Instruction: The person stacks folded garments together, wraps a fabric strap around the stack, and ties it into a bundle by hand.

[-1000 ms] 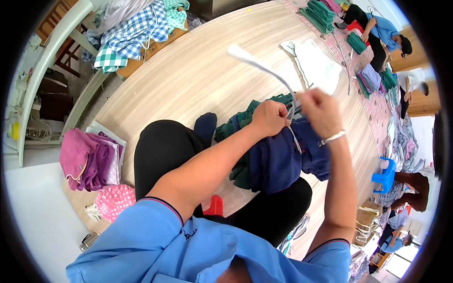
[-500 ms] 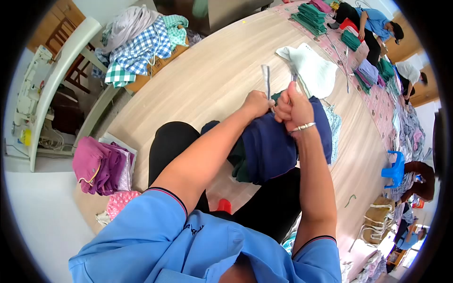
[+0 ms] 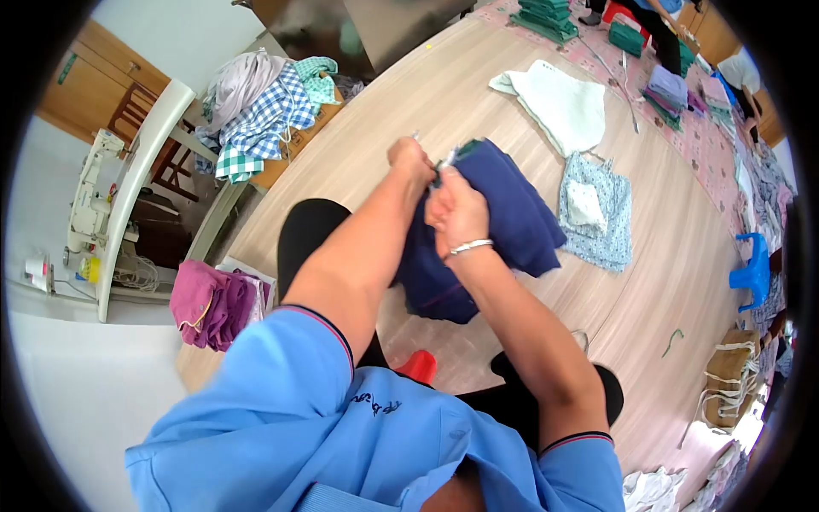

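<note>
A bundle of folded navy cloth (image 3: 516, 205) lies in front of me, with a little dark green cloth showing at its far edge. My left hand (image 3: 410, 160) is closed at the bundle's left side, and a short grey tip of a cloth strip pokes out above it. Close beside it, my right hand (image 3: 458, 211) is a fist over the bundle, with a pale bit of the strip (image 3: 450, 159) at its thumb. Most of the strip is hidden by the fingers and the cloth.
A white-green cloth (image 3: 559, 102) and a blue patterned cloth (image 3: 618, 209) lie beyond the bundle. Purple folded clothes (image 3: 213, 303) sit at left, near checked cloths (image 3: 269, 111) on a box. A blue stool (image 3: 751, 273) stands right. Other people work at the far table.
Both hands have come closer together and shifted left, and the long upright strip end has mostly dropped from view. The bundle has turned and tilted. My view has swung right.
</note>
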The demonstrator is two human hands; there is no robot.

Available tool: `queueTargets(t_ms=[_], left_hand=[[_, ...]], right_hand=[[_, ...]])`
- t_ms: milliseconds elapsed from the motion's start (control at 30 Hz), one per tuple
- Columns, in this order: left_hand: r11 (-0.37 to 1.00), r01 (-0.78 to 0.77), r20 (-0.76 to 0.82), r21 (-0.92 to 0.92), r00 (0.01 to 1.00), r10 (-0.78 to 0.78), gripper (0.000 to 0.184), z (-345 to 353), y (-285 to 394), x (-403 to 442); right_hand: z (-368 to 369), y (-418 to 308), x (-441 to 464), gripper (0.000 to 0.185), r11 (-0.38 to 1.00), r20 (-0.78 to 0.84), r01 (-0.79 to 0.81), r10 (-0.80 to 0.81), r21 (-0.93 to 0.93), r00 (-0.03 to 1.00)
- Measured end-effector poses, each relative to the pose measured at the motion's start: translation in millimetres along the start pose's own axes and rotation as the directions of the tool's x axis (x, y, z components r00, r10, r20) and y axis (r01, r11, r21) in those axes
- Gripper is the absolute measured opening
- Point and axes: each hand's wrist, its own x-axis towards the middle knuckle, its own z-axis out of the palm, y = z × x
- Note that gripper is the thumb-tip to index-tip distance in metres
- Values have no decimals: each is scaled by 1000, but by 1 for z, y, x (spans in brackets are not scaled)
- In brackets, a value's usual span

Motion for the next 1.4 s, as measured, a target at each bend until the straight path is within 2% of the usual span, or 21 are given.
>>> queueTargets(t_ms=[33, 67, 100, 133, 167, 233, 267, 333, 433, 667, 767, 900, 1000, 1067, 1133, 1200, 1233, 1267, 1333, 1367, 1400], left_hand=[[905, -186, 22, 384, 981, 192, 19, -4, 7, 23], [610, -324, 94, 723, 921, 378, 21, -12, 8, 50], [201, -382, 262, 902, 854, 450, 23, -9, 8, 67], [-249, -339, 420, 907, 754, 505, 26, -6, 10, 77], [-470, -285, 513, 836, 712, 480, 26, -3, 7, 90], [-573, -257, 558, 778, 702, 443, 27, 2, 1, 88], [-606, -240, 565, 758, 705, 429, 27, 8, -4, 98], [-605, -227, 556, 763, 708, 435, 27, 14, -1, 101], [-635, -191, 549, 749, 715, 433, 27, 23, -4, 117], [-643, -210, 564, 737, 716, 412, 29, 35, -29, 136], [-610, -262, 573, 748, 719, 394, 29, 39, -37, 123], [-578, -419, 652, 701, 705, 280, 30, 54, -53, 86], [-622, -658, 850, 424, 526, 22, 30, 82, -64, 28], [-477, -806, 912, 351, 410, -22, 30, 107, -101, -4], [17, -872, 855, 489, 484, 186, 31, 139, -197, -27], [195, -776, 792, 600, 611, -6, 32, 133, -185, -93], [158, -889, 902, 430, 416, -115, 32, 136, -203, -114], [71, -961, 943, 268, 246, -224, 32, 128, -214, -119], [96, -991, 913, 91, 45, -405, 31, 121, -216, -145], [179, -977, 913, 117, 35, -406, 30, 118, -213, -153], [201, -973, 910, 111, 18, -415, 30, 119, -220, -155]], right_hand=[[1, -5, -1, 34, 998, 7, -35, 35, 57, 999], [-8, 0, 2, 34, 993, 20, -61, 60, 98, 998], [-15, 5, 10, 39, 1000, 74, 7, -8, 21, 997], [-12, 9, 9, 44, 993, 125, 83, -72, -83, 989], [-12, 15, 13, 45, 992, 146, 105, -95, -65, 985], [-26, 13, 15, 45, 995, 176, 86, -77, -46, 981], [-29, 24, 23, 44, 984, 206, 172, -180, 54, 962], [-45, 16, 30, 43, 979, 261, 109, -152, 175, 953], [-73, 10, 43, 42, 981, 287, 129, -167, 148, 943], [-116, -8, 20, 38, 974, 83, 211, -218, 83, 972], [-124, -23, 11, 40, 982, 112, 170, -178, 82, 978], [-117, -34, -9, 42, 968, 168, 224, -204, -112, 964], [-99, -42, -30, 39, 886, 203, 314, -256, -342, 945], [-76, -53, -47, 37, 830, 200, 321, -256, -456, 946], [-68, -64, -53, 36, 728, 212, 335, -259, -598, 942], [-63, -63, -62, 38, 695, 220, 301, -206, -653, 953], [-68, -52, -57, 37, 567, 274, 372, -254, -735, 928], [-63, -52, -58, 36, 590, 249, 340, -232, -732, 940], [-71, -74, -56, 29, 452, 296, 261, 5, -853, 955], [-72, -92, -54, 29, 438, 271, 243, 2, -865, 963], [-72, -114, -51, 22, 283, 434, 397, 78, -873, 898]])
